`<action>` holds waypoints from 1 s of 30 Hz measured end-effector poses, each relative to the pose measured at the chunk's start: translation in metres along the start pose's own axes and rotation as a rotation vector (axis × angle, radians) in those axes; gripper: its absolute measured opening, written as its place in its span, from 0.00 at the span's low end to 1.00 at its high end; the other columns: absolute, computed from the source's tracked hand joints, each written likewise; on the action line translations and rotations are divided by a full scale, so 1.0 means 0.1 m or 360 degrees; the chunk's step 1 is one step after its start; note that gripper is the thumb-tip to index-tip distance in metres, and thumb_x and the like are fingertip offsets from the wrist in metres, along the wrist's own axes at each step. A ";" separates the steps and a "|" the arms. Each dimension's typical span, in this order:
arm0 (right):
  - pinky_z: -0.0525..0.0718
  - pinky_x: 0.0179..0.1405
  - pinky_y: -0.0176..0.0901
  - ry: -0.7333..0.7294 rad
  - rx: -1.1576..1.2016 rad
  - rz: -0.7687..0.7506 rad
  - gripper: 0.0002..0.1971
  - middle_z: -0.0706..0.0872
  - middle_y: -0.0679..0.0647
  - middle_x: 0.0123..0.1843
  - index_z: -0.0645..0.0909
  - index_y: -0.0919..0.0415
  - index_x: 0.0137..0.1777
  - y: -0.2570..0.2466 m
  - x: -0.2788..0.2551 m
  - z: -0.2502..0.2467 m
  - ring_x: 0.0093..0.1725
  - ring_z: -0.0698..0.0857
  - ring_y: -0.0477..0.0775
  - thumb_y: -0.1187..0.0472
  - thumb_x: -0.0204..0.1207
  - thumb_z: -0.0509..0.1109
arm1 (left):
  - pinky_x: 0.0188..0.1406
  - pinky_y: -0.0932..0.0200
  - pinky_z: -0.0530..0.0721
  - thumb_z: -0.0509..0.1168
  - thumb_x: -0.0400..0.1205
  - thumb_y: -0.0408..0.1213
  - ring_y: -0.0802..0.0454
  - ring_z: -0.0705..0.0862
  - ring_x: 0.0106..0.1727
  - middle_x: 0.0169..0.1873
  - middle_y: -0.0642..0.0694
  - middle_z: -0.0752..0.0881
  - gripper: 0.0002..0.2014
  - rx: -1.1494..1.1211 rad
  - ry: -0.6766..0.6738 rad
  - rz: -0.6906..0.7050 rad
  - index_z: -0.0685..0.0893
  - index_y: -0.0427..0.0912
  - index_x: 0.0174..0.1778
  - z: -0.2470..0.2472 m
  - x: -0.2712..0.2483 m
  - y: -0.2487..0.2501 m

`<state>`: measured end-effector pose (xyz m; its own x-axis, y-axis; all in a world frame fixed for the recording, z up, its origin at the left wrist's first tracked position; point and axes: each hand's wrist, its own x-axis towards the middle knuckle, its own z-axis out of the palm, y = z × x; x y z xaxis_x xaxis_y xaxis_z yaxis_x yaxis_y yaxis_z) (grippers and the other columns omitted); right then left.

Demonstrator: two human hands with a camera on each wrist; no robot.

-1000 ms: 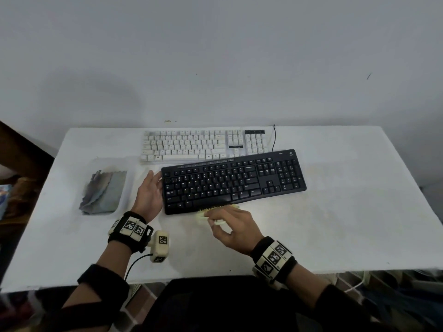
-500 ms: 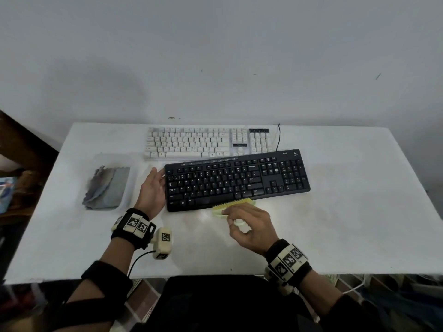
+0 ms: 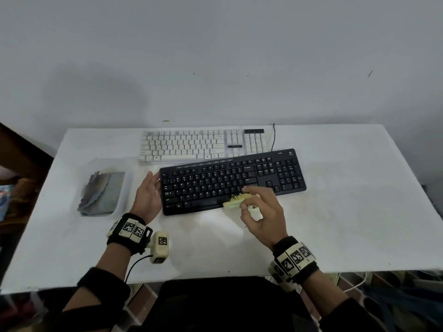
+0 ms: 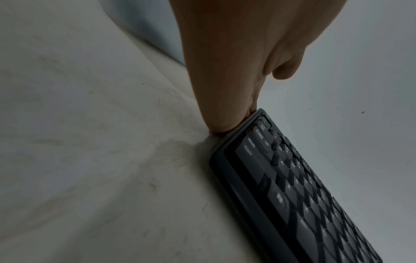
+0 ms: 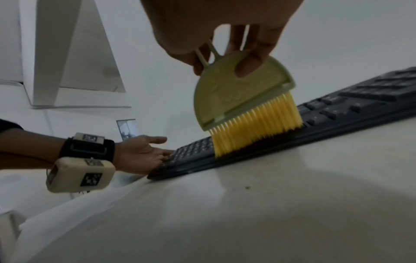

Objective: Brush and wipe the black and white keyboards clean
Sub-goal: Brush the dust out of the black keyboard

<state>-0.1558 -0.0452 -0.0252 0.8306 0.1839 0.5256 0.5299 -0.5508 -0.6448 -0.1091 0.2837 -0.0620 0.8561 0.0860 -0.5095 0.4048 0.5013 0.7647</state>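
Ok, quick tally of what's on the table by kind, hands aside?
Keyboards: 2, the black keyboard and the white keyboard
Brushes: 1, the yellow brush
Cloths: 1, the grey cloth
Trays: 1, the clear tray under the cloth
Total: 5

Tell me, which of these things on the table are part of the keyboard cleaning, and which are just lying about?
Part of the job:
black keyboard, steadied by the left hand
yellow brush, held by the right hand, bristles on the keys
white keyboard
grey cloth, in a clear tray

Just there:
white table
grey wall
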 end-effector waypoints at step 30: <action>0.80 0.40 0.23 -0.0010 0.0156 0.1022 0.08 0.92 0.46 0.42 0.88 0.52 0.58 -0.54 -0.10 -0.25 0.38 0.89 0.39 0.52 0.83 0.73 | 0.69 0.51 0.78 0.51 0.92 0.53 0.49 0.83 0.69 0.64 0.47 0.87 0.26 -0.0018 -0.0111 0.0020 0.77 0.42 0.80 -0.04 0.01 0.02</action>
<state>-0.1967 -0.0377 0.0181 0.9883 -0.1520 0.0156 -0.0594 -0.4759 -0.8775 -0.1091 0.2885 -0.0629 0.8817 0.0323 -0.4707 0.3904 0.5103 0.7663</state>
